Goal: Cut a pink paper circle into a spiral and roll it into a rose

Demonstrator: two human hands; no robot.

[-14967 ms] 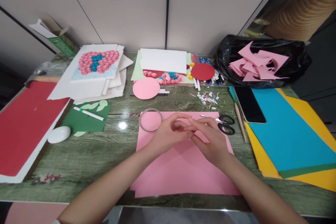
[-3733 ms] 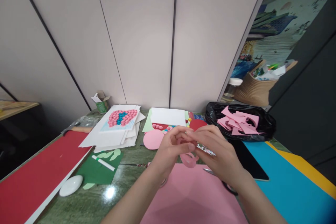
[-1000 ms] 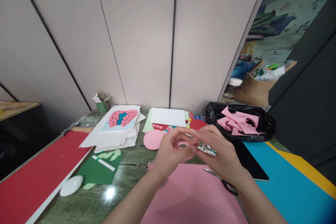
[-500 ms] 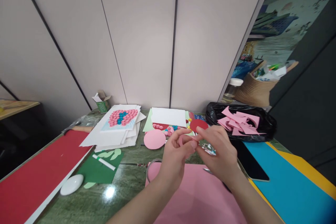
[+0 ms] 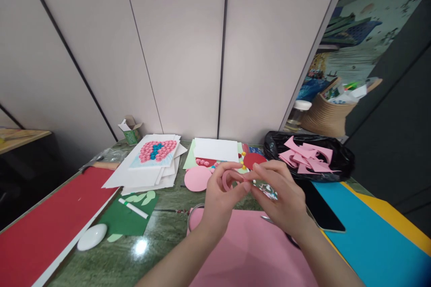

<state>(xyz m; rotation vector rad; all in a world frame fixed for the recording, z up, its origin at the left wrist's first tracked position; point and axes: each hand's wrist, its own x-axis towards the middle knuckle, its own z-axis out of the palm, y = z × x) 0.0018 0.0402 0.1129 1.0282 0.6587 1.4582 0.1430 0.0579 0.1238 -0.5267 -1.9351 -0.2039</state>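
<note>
Between my two hands a pink paper strip (image 5: 227,180) is curled into a loop. My left hand (image 5: 220,199) grips it, with thumb and fingers around the curl. The fingertips of my right hand (image 5: 281,193) pinch the strip on its right side, meeting the left thumb. Below both hands lies a large pink sheet (image 5: 256,251). Scissors (image 5: 292,240) rest on that sheet, partly covered by my right hand and forearm. Left of my left hand is a pink paper circle (image 5: 197,179), and a red circle (image 5: 254,160) lies behind my right hand.
Pink scraps (image 5: 308,157) fill a black plastic bag (image 5: 345,161) at right, beside a dark phone or tablet (image 5: 323,208) and blue paper (image 5: 373,233). On the left are paper with a pink-and-blue pattern (image 5: 157,150), a white marker (image 5: 134,208), green paper (image 5: 129,226) and a white mouse (image 5: 92,237).
The pink strip's curl has turned and shifted slightly left, showing a wider loop. My left hand has moved a little left with it; my right hand stays nearly in place.
</note>
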